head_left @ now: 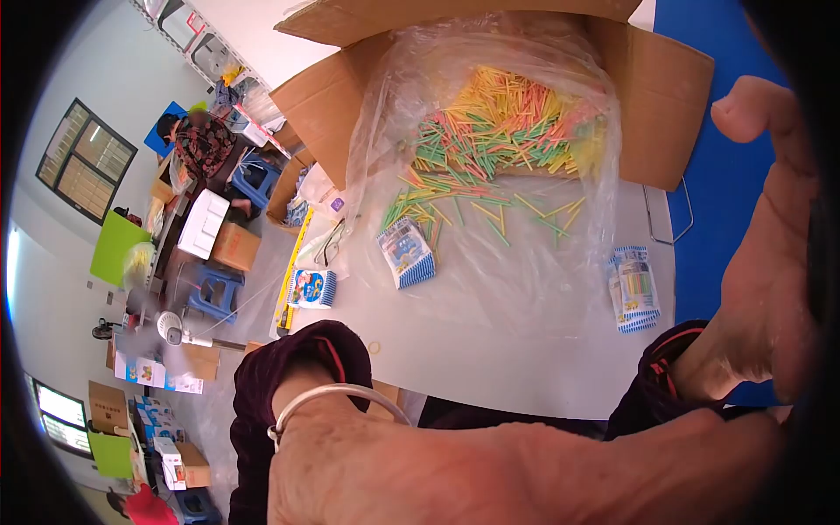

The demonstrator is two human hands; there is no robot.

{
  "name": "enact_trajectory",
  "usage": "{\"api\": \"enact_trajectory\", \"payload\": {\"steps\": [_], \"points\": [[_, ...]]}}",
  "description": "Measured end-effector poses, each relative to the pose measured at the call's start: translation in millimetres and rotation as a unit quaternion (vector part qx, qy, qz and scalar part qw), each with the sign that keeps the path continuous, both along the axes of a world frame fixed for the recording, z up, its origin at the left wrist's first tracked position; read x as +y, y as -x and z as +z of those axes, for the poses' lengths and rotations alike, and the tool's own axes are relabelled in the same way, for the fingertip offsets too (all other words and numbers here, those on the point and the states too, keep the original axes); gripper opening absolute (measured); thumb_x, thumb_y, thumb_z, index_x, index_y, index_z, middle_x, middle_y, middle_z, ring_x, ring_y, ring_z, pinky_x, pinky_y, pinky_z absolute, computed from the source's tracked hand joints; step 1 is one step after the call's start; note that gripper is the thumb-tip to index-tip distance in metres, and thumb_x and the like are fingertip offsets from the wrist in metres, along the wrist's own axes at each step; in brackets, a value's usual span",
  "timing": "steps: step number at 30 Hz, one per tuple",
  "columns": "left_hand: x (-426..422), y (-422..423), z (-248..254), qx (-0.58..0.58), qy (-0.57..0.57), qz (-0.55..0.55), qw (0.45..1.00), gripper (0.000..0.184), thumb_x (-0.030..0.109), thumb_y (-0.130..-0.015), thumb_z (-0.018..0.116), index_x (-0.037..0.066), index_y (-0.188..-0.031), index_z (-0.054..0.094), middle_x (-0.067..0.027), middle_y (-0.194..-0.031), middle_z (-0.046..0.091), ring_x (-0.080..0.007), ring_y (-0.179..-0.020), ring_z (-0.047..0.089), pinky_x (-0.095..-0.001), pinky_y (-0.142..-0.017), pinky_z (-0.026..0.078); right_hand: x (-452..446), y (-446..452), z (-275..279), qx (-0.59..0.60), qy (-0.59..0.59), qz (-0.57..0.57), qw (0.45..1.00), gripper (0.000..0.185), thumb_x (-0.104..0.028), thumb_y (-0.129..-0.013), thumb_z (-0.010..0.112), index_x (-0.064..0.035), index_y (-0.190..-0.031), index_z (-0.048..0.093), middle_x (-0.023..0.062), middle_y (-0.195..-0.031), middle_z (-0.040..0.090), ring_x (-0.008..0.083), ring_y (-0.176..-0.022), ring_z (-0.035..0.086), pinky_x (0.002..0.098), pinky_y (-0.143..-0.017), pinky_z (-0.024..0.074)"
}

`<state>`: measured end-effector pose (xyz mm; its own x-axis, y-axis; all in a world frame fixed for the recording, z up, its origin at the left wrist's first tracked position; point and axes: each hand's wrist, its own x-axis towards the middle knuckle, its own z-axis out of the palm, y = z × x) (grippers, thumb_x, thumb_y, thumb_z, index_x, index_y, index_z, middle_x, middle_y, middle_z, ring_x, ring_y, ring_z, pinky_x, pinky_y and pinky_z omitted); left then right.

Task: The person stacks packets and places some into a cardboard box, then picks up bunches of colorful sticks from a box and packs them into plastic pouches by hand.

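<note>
My left hand [499, 472] stretches across the bottom of the view, close to the camera, with a silver bangle [341, 391] at the wrist. Its fingers run out of sight at the lower right. My right hand [770, 236] is raised at the right edge, one digit extended and apart, the others cut off by the dark rim; nothing shows in it. Beyond both hands, a cardboard box [669, 96] lined with a clear plastic bag [490, 289] spills thin yellow, green and pink sticks [499, 122] onto the white table [490, 367].
A stack of printed packets [406, 252] lies before the sticks, more packets [635, 289] at the right, and a blue-and-white pack [312, 288] by the yellow ruler [293, 271]. Further left are a seated person [201, 144], blue stools [214, 293], a fan [171, 326] and cartons [234, 248].
</note>
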<state>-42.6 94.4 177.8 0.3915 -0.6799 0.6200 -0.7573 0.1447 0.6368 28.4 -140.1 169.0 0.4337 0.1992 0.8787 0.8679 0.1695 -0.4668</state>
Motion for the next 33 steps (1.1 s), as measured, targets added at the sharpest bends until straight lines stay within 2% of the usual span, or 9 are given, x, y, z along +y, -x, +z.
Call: {"api": "enact_trajectory", "payload": {"steps": [25, 29, 32, 33], "points": [[19, -4, -5, 0.036, -0.013, 0.01, 0.999, 0.018, 0.016, -0.082, 0.053, -0.002, -0.082, 0.055, -0.0194, -0.087, 0.059, -0.0282, -0.08, 0.056, -0.0351, -0.074, 0.044, -20, -14, -13, -0.032, -0.029, -0.121, 0.992, 0.091, -0.064, -0.066, 0.063, 0.0081, -0.117, 0.044, 0.0167, -0.105, 0.055, 0.0178, -0.076, 0.054, 0.0312, -0.07, 0.0417], [25, -28, 4, 0.041, -0.013, 0.016, 0.999, 0.018, 0.016, -0.082, 0.053, -0.001, -0.082, 0.055, -0.0191, -0.088, 0.059, -0.0283, -0.081, 0.056, -0.0354, -0.075, 0.044, -23, -12, -16, -0.038, -0.033, -0.135, 0.99, 0.091, -0.064, -0.066, 0.063, 0.008, -0.118, 0.043, 0.0168, -0.106, 0.055, 0.018, -0.077, 0.054, 0.0317, -0.071, 0.0417], [29, 16, -18, 0.046, -0.009, 0.024, 0.999, 0.017, 0.016, -0.083, 0.052, -0.001, -0.082, 0.055, -0.0189, -0.088, 0.058, -0.0285, -0.081, 0.056, -0.0357, -0.076, 0.043, -21, -14, -18, -0.042, -0.031, -0.142, 0.989, 0.091, -0.064, -0.067, 0.063, 0.008, -0.118, 0.043, 0.0169, -0.106, 0.055, 0.0182, -0.077, 0.054, 0.0321, -0.072, 0.0417], [13, 3, -17, 0.052, -0.011, 0.029, 0.998, 0.017, 0.016, -0.083, 0.052, -0.001, -0.082, 0.055, -0.0188, -0.088, 0.058, -0.0285, -0.081, 0.056, -0.0357, -0.076, 0.043, -19, -13, -19, -0.038, -0.033, -0.143, 0.988, 0.091, -0.063, -0.067, 0.063, 0.008, -0.119, 0.043, 0.0169, -0.106, 0.055, 0.0182, -0.078, 0.054, 0.0323, -0.072, 0.0417]]}}
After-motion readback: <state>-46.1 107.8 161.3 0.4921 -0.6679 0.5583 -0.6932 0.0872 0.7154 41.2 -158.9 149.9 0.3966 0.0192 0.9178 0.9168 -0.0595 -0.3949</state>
